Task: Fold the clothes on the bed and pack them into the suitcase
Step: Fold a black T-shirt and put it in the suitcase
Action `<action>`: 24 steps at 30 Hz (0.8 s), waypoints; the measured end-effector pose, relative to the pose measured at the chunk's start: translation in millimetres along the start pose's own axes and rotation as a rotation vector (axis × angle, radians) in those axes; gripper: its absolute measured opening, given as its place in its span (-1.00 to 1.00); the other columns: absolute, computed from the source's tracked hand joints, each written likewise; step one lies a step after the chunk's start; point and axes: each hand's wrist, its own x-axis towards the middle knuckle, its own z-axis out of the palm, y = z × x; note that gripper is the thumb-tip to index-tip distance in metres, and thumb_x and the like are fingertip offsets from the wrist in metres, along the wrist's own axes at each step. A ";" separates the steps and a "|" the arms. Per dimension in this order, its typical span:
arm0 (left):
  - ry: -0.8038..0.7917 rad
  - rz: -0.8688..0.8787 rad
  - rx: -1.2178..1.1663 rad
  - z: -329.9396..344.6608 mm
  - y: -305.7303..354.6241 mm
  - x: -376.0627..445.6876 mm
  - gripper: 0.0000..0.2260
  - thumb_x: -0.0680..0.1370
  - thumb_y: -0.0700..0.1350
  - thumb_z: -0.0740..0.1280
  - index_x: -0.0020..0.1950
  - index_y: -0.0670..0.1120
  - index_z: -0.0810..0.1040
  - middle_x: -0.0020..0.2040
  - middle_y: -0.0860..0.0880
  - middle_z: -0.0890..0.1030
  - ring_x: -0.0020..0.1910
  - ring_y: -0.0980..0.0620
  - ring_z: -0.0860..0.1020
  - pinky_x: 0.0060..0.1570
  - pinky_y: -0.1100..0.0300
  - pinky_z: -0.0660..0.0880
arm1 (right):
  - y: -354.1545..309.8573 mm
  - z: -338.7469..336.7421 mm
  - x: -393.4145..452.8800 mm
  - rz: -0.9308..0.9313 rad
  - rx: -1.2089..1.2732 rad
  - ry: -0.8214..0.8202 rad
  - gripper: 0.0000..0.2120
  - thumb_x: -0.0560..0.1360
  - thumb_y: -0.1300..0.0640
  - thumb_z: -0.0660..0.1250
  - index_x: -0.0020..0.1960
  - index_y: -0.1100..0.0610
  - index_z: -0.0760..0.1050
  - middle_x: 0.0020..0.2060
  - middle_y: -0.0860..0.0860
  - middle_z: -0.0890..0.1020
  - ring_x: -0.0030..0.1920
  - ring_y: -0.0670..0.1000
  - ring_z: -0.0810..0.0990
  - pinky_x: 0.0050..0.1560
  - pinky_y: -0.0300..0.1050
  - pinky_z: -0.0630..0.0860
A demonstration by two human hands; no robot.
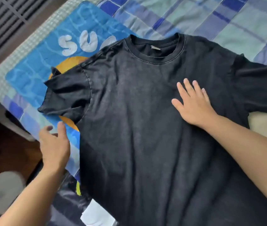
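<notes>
Black T-shirt (145,128) lies face up, spread flat across the bed (227,18), collar away from the person. It looks soft, limp and light, likely to wrinkle and slide, so it is best taken by a sleeve or side seam. Right hand (193,105) presses flat on the chest, fingers spread. Left hand (54,145) hovers loosely spread beside the crumpled sleeve (65,95), holding nothing. A blue printed towel (48,62) lies under the shirt's edge and could drag along. No suitcase shows.

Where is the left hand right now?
Head view, lower left: the left hand hovers open beside the black T-shirt, below its crumpled sleeve, over the blue towel.
</notes>
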 end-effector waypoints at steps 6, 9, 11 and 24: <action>-0.046 0.110 0.093 4.8 9.8 -15.5 -0.61 0.55 0.22 0.35 0.16 -0.07 0.52 0.23 -0.23 0.46 0.28 -0.23 0.43 0.26 -0.05 0.35 | -12.3 12.4 -69.0 -0.082 -0.004 0.163 -0.42 0.67 -0.14 0.04 0.63 -0.02 0.04 0.62 0.09 -0.01 0.60 0.19 -0.10 0.57 0.22 -0.08; -0.012 0.084 0.190 6.3 25.0 -4.6 -0.55 0.53 0.30 0.28 0.18 -0.04 0.50 0.30 -0.24 0.39 0.35 -0.28 0.33 0.37 -0.12 0.26 | 3.6 31.3 -110.8 -0.030 -0.104 0.175 -0.42 0.66 -0.14 0.06 0.62 0.01 0.08 0.61 0.15 0.06 0.59 0.26 -0.03 0.54 0.29 -0.03; -0.129 0.071 0.212 12.7 28.4 4.3 -0.44 0.48 0.35 0.25 0.18 -0.10 0.51 0.29 -0.27 0.48 0.31 -0.33 0.41 0.36 -0.18 0.35 | 16.3 34.7 -128.9 0.084 -0.076 0.143 -0.40 0.66 -0.13 0.10 0.63 0.00 0.06 0.61 0.14 0.03 0.59 0.25 -0.05 0.55 0.27 -0.06; -0.043 0.035 -0.191 -2.5 -44.4 -104.1 -0.63 0.66 0.03 0.22 0.24 -0.27 0.43 0.24 -0.30 0.44 0.20 -0.22 0.41 0.19 -0.02 0.31 | 99.9 41.4 -263.6 0.578 0.141 0.238 -0.41 0.63 -0.05 0.20 0.56 0.17 0.15 0.50 0.25 0.23 0.43 0.30 0.23 0.41 0.21 0.22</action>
